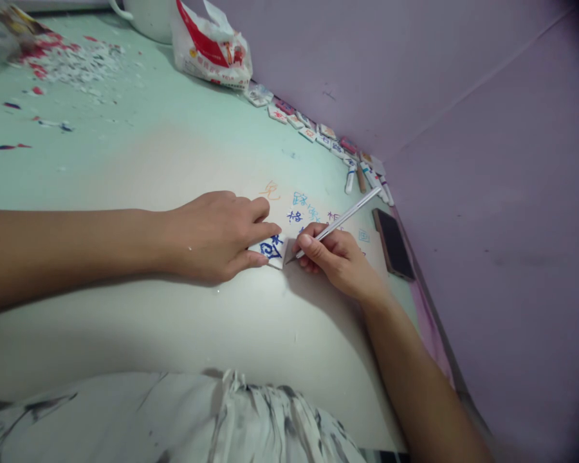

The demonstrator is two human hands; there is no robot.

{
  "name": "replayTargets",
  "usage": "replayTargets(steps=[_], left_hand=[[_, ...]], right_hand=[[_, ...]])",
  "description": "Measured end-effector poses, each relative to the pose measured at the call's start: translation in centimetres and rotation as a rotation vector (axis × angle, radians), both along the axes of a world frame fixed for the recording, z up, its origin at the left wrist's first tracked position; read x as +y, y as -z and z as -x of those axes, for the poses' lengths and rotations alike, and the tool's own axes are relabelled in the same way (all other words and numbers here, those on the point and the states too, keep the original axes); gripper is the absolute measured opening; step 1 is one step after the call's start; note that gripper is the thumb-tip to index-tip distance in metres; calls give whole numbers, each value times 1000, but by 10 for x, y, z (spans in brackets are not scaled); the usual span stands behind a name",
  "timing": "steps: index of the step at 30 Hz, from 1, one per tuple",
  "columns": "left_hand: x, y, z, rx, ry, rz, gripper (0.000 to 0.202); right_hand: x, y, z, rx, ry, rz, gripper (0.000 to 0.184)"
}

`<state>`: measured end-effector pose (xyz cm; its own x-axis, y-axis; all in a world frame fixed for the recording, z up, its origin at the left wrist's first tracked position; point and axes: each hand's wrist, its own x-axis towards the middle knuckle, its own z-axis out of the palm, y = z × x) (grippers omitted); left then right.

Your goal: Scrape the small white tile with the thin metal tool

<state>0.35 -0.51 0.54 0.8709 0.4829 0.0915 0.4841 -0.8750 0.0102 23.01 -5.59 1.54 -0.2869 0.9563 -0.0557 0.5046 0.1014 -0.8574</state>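
A small white block (273,251) with a blue character drawn on it lies flat on the table. My left hand (222,238) reaches in from the left and steadies it, thumb and fingers pressing its edges. In my right hand (335,257) is a slim silver craft knife (340,222), gripped like a pen and slanting up to the right. Its thin dark tip is at the block's right edge; whether it touches cannot be made out. Characters in blue, orange and purple (296,217) are written on the tabletop just beyond my hands, partly hidden by my right hand.
A phone (394,244) lies to the right by the purple wall (487,161). Along the wall runs a row of small lettered blocks (309,134) and markers (350,177). A plastic bag (217,51), a white mug (149,19) and white and red scraps (82,64) are at the back.
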Motion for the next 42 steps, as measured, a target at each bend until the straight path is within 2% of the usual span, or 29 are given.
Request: replayTargets(steps=[42], left_hand=[[1, 2, 1, -28, 11, -3, 45]], right_hand=[[0, 2, -1, 13, 1, 7, 59]])
